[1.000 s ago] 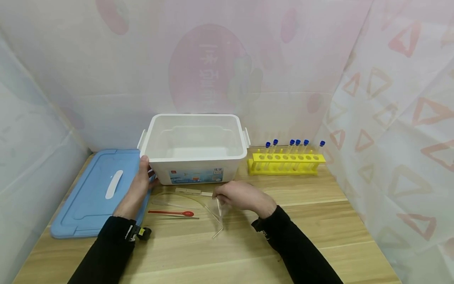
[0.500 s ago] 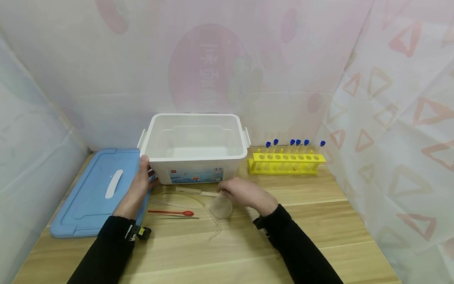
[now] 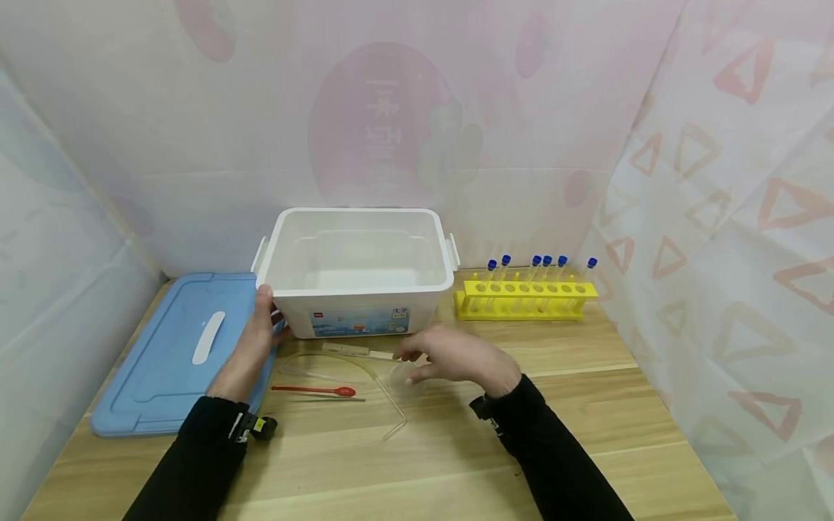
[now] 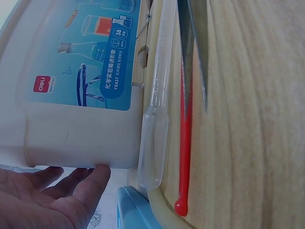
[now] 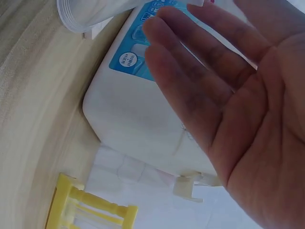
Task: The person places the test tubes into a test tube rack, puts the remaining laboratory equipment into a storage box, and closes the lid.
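My left hand (image 3: 247,344) rests against the left front corner of a white plastic box (image 3: 296,318); the left wrist view shows its fingers (image 4: 93,188) extended, fingertips at the wall. My right hand (image 3: 456,354) hovers in front of the box with fingers loosely extended and thumb apart. Below its fingertips a clear round vessel (image 3: 402,389) sits on the table, partly covered; its ridged rim (image 5: 71,19) shows in the right wrist view. Beside it lie a wooden test tube clamp (image 3: 344,350), a thin bent tube (image 3: 393,401), a dropper (image 4: 155,148), a red spoon (image 3: 342,391) and metal tweezers (image 4: 200,71).
A blue lid (image 3: 153,383) with a white handle lies on the left, next to the box. At the right, a yellow rack (image 3: 521,316) holds several blue-capped test tubes. Printed sheets (image 3: 554,130) wall in the table (image 3: 391,477) at the back and sides.
My right hand held the clear vessel at first, set it down on the table, and has now let go, fingers spread above it. The bent tube shifted slightly. My left hand has stayed put.
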The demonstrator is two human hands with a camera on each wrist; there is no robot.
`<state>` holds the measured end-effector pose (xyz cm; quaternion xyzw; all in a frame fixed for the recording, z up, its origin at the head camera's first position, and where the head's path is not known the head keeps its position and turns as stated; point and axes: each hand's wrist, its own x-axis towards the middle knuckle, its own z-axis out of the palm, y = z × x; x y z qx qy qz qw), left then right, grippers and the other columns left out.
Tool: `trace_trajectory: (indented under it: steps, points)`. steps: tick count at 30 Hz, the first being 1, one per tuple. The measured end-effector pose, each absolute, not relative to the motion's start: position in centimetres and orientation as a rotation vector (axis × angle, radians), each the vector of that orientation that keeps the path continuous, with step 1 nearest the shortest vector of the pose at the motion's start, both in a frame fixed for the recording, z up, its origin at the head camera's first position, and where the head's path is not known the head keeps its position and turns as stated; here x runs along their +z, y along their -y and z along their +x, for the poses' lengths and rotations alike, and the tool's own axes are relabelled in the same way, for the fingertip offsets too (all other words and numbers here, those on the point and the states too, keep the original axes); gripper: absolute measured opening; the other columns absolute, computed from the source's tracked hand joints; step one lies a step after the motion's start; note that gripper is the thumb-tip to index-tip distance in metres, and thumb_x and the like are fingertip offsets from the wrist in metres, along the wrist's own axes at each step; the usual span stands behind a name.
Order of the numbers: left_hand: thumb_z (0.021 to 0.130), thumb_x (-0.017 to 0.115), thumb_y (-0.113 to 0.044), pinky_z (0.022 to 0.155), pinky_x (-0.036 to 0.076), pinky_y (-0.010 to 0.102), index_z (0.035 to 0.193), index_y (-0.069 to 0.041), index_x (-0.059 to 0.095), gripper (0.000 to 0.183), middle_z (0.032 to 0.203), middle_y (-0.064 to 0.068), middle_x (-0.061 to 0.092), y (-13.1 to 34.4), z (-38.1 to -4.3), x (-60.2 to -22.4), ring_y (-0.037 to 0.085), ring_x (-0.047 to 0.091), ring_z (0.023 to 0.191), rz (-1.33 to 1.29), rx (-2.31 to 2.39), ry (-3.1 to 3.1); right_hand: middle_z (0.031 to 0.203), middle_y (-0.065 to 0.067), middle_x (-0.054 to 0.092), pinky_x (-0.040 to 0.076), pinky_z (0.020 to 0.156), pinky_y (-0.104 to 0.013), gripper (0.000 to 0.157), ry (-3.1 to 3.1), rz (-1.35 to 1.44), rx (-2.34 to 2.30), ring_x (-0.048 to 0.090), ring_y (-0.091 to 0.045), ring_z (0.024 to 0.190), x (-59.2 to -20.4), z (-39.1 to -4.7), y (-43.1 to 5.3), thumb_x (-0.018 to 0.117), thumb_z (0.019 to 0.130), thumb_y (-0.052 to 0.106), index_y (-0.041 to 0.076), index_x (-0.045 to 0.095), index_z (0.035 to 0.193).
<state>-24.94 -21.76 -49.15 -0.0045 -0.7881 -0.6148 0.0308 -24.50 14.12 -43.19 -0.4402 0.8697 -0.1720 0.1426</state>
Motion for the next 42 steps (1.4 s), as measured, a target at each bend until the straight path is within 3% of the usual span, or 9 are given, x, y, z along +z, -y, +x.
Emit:
trace_trajectory:
  steps: [4, 8, 15, 24, 29, 42]
  points:
    - [0.106, 0.010, -0.065, 0.115, 0.026, 0.069, 0.169, -0.016, 0.009, 0.079, 0.167, 0.028, 0.016, 21.8, -24.9, -49.2, 0.049, 0.020, 0.151, -0.038, -1.910, 2.406, 0.124, 0.002, 0.073, 0.053, 0.093, -0.024, 0.037, -2.443, -1.258, -0.521, 0.067, -0.017, 0.115, -43.6, -24.6, -14.3, 0.079, 0.092, 0.022, 0.016, 0.074, 0.128]
    - [0.107, 0.009, -0.063, 0.117, 0.024, 0.070, 0.169, -0.019, 0.008, 0.076, 0.168, 0.027, 0.015, 21.9, -24.6, -49.3, 0.049, 0.017, 0.152, -0.069, -1.886, 2.428, 0.122, 0.000, 0.075, 0.054, 0.090, -0.021, 0.030, -2.444, -1.255, -0.505, 0.068, -0.013, 0.111, -44.1, -24.8, -14.2, 0.075, 0.095, 0.015, 0.012, 0.075, 0.125]
    - [0.107, 0.009, -0.064, 0.118, 0.023, 0.070, 0.169, -0.022, 0.010, 0.076, 0.170, 0.023, 0.013, 21.9, -24.4, -49.2, 0.047, 0.016, 0.153, -0.070, -1.883, 2.438, 0.113, 0.004, 0.076, 0.053, 0.083, -0.017, 0.021, -2.436, -1.305, -0.493, 0.065, 0.003, 0.094, -45.0, -25.4, -13.8, 0.068, 0.101, 0.019, 0.013, 0.078, 0.118]
    - [0.107, 0.009, -0.062, 0.117, 0.024, 0.071, 0.169, -0.020, 0.010, 0.075, 0.169, 0.025, 0.014, 21.9, -24.6, -49.3, 0.048, 0.016, 0.153, -0.069, -1.870, 2.433, 0.109, 0.001, 0.074, 0.053, 0.082, -0.020, 0.019, -2.435, -1.377, -0.566, 0.061, -0.001, 0.089, -45.3, -25.6, -13.4, 0.057, 0.107, 0.020, 0.014, 0.073, 0.116]
    - [0.107, 0.009, -0.062, 0.118, 0.023, 0.069, 0.169, -0.023, 0.008, 0.074, 0.169, 0.023, 0.014, 22.0, -24.6, -49.4, 0.047, 0.016, 0.154, -0.077, -1.876, 2.447, 0.106, 0.007, 0.070, 0.053, 0.078, -0.018, 0.015, -2.468, -1.454, -0.623, 0.060, -0.001, 0.088, -44.8, -25.4, -13.3, 0.053, 0.109, 0.020, 0.021, 0.067, 0.113]
    - [0.107, 0.009, -0.062, 0.117, 0.023, 0.070, 0.169, -0.023, 0.008, 0.074, 0.169, 0.024, 0.014, 21.9, -24.7, -49.5, 0.048, 0.016, 0.153, -0.079, -1.884, 2.433, 0.116, 0.009, 0.068, 0.053, 0.089, -0.020, 0.021, -2.625, -1.544, -0.826, 0.060, 0.001, 0.105, -42.2, -24.9, -13.7, 0.052, 0.110, 0.024, 0.019, 0.068, 0.123]
